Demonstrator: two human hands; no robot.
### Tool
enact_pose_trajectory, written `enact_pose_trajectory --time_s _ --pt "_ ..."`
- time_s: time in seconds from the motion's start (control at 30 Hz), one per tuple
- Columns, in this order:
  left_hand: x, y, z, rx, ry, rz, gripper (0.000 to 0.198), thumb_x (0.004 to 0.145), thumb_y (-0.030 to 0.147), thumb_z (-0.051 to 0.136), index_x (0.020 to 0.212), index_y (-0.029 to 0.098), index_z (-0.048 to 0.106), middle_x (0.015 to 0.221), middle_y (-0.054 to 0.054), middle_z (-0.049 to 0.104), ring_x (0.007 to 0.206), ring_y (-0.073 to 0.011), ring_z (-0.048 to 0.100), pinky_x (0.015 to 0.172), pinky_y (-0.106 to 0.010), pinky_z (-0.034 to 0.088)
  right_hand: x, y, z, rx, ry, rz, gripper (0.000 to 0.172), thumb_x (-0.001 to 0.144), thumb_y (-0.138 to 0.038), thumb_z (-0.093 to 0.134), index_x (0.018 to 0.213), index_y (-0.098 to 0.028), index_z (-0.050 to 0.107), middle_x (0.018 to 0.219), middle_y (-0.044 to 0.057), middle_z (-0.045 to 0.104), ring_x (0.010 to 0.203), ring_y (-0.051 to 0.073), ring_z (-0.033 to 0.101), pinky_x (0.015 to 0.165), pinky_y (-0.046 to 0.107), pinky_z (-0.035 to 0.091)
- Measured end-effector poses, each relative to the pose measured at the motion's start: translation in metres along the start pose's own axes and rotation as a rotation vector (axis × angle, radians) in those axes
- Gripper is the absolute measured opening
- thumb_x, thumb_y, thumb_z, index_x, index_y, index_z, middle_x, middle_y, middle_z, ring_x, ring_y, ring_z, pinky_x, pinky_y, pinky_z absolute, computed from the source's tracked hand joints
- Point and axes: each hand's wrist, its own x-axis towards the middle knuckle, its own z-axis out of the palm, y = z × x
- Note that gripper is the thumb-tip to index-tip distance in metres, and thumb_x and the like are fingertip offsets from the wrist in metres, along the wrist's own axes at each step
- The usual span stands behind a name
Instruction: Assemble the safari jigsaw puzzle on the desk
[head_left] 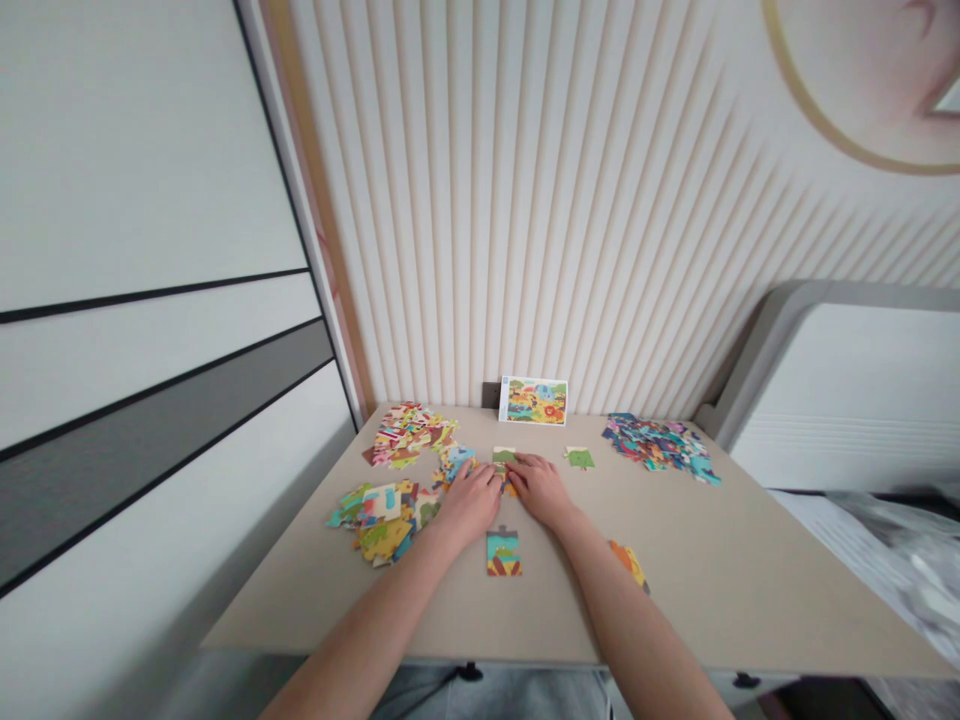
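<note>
My left hand and my right hand lie side by side on the beige table, fingertips meeting over a small green and orange puzzle piece. Both hands press down on it with fingers curled together. A joined piece with blue, green and red lies just below the hands. A green piece sits to the right of my right hand. An orange piece is partly hidden under my right forearm.
Loose puzzle pieces lie in heaps: a yellow-red pile at back left, a mixed pile at front left, a blue-toned pile at back right. A reference picture card leans on the ribbed wall. A bed stands on the right.
</note>
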Motion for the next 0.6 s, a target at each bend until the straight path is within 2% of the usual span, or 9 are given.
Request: enact_pose_trajectory --time_s 0.27,0.4,0.6 --pt "0.0036 -0.0001 0.0013 0.032 -0.015 -0.018 0.030 0.096 0.020 0.045 0.121 0.016 0.062 0.125 -0.015 0.066 0.126 -0.0279 0.054 0.117 -0.053 0.024 0.0029 -0.0029 0.0034 -0.005 0.038 0.009 0.034 0.103 -0.036 0.043 0.125 -0.031 0.068 0.134 0.007 0.063 0.124 0.022 0.052 0.104 0.035 0.034" --pt "0.0065 -0.0005 0.0036 0.033 -0.025 -0.022 0.031 0.097 0.020 0.044 0.122 0.013 0.062 0.125 -0.016 0.066 0.127 -0.0278 0.053 0.117 -0.051 0.026 0.0030 -0.0038 0.0031 -0.011 0.037 0.021 0.035 0.103 -0.037 0.042 0.124 -0.032 0.070 0.133 0.007 0.063 0.123 0.023 0.053 0.104 0.036 0.034" --pt "0.0079 -0.0030 0.0033 0.024 -0.034 -0.015 0.031 0.097 0.022 0.044 0.123 0.017 0.061 0.121 -0.013 0.066 0.123 -0.0266 0.055 0.118 -0.051 0.025 0.0017 -0.0035 0.0039 -0.023 0.042 0.018 0.035 0.102 -0.037 0.043 0.126 -0.035 0.069 0.135 0.006 0.062 0.123 0.023 0.052 0.104 0.036 0.033"
